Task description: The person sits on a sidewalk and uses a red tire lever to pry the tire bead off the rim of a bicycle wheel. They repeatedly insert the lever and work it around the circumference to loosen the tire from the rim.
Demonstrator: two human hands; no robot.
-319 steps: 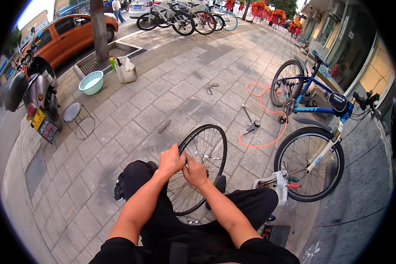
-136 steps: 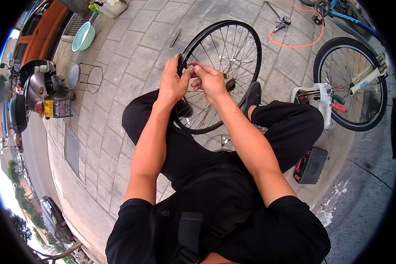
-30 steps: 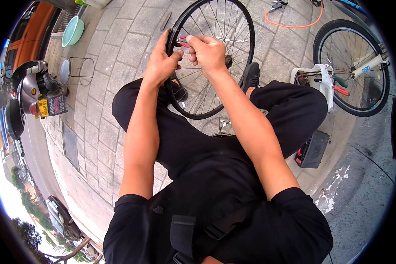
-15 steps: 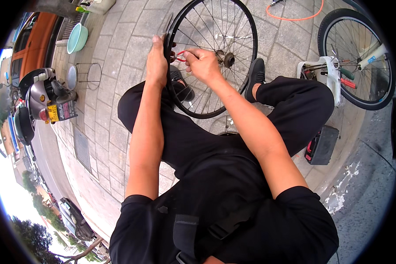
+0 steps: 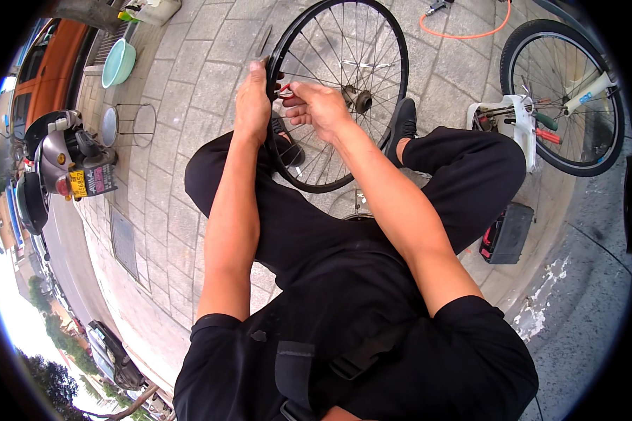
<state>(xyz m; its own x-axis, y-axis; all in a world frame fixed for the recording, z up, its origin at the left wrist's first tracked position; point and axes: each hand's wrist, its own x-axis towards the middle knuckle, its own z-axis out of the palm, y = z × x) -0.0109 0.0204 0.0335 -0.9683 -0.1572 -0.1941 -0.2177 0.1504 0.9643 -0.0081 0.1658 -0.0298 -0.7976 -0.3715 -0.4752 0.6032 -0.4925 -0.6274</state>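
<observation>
From the head view, the left hand (image 5: 252, 105) grasps the left edge of the wheel (image 5: 362, 102), held between the knees (image 5: 502, 158); the right hand (image 5: 321, 109) pinches a red tool (image 5: 285, 92) there. If that pinch loosens, I reckon the tool could slip.

A round, black-rimmed, metal-spoked bicycle wheel (image 5: 361, 101) with a dark central hub stands tilted, its edge held in the left grip (image 5: 251, 105). A small red looped tool (image 5: 285, 91) sits pinched in the right grip (image 5: 319, 109), just inside the rim.
</observation>
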